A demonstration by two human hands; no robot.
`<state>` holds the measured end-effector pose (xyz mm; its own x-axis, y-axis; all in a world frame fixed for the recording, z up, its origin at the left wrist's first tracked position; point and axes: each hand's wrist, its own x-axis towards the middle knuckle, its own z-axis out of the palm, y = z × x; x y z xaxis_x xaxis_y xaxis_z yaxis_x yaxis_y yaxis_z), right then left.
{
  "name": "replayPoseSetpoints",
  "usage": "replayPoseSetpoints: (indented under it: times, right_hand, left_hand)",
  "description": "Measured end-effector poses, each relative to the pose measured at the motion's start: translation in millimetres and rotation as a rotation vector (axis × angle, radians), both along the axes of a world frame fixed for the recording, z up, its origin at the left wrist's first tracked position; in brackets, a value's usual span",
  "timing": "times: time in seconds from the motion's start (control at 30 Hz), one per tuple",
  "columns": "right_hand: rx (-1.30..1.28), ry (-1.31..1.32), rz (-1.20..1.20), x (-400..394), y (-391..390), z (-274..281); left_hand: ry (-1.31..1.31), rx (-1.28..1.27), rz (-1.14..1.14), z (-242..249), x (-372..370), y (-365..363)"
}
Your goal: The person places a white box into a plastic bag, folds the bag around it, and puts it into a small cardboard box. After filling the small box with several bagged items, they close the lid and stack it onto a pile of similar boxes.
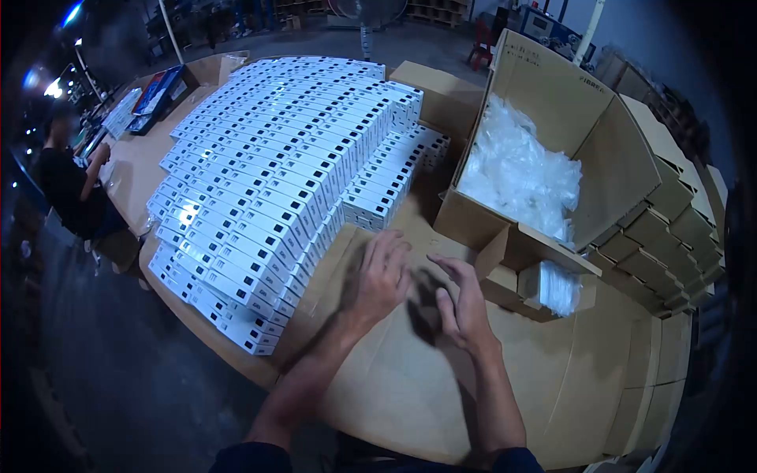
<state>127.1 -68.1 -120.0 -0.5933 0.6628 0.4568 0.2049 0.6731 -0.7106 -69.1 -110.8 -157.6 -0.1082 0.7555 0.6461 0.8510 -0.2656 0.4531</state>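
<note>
Over the cardboard-covered table [410, 378], my left hand [382, 272] is held with its fingers stretched forward and nothing visible in it. My right hand [464, 306] faces it across a small gap, thumb and fingers apart, also holding nothing I can see. Just beyond and left of my left hand rises a large stack of slim white boxes [260, 181] with black squares on their ends. A lower block of the same white boxes [382, 185] adjoins it. Right of my right hand stands a small open carton [501, 280] with clear plastic sleeves [558, 288] in it.
A large open cardboard box [465, 214] holds a heap of clear plastic bags [516, 162]. Flat cardboard cartons [654, 244] are piled along the right edge. At the far left, another person [75, 177] is beside the table, near a blue tray [158, 94].
</note>
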Motion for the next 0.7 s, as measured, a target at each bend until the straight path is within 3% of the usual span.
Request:
replayPoseSetpoints:
  times: [0.13, 0.4, 0.6, 0.67, 0.7]
  right_hand:
    - [0.013, -0.057, 0.068, -51, 44, -29]
    - [0.088, -0.219, 0.056, -86, 71, -20]
    - [-0.011, -0.100, 0.050, -76, 63, -19]
    - [-0.131, -0.070, 0.009, -61, 48, -7]
    - [-0.312, -0.095, 0.056, -51, 40, 9]
  left_hand:
    - [0.051, 0.020, 0.118, 1, -45, 10]
    - [0.104, -0.020, 0.152, -2, -61, 14]
    - [0.165, -0.035, 0.244, -13, -64, 4]
    - [0.182, -0.042, 0.255, 9, -50, -12]
    - [0.190, -0.023, 0.262, 16, -42, -19]
